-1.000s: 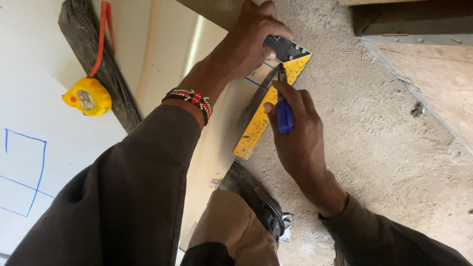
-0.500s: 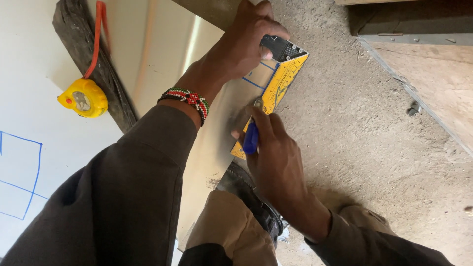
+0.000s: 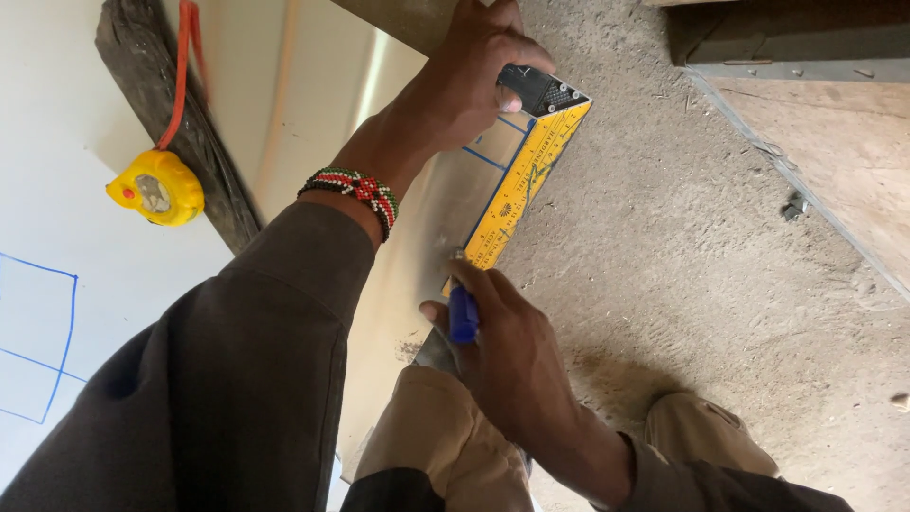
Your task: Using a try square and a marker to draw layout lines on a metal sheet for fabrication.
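Left hand (image 3: 474, 81) is clamped over the black head of the yellow square (image 3: 521, 185), fingers pressing it flat on the shiny metal sheet (image 3: 417, 228). Right hand (image 3: 517, 370) grips a blue marker (image 3: 463, 316) tight, its tip just past the fingertips at the square's near end. Blue lines (image 3: 493, 152) sit just under the left fingers. A yellow tape measure (image 3: 156, 187) lies well off beyond the left wrist.

dark brown sleeves (image 3: 237, 379) | beaded red-green-white bracelet (image 3: 355, 190) | tan trousers (image 3: 427, 446)
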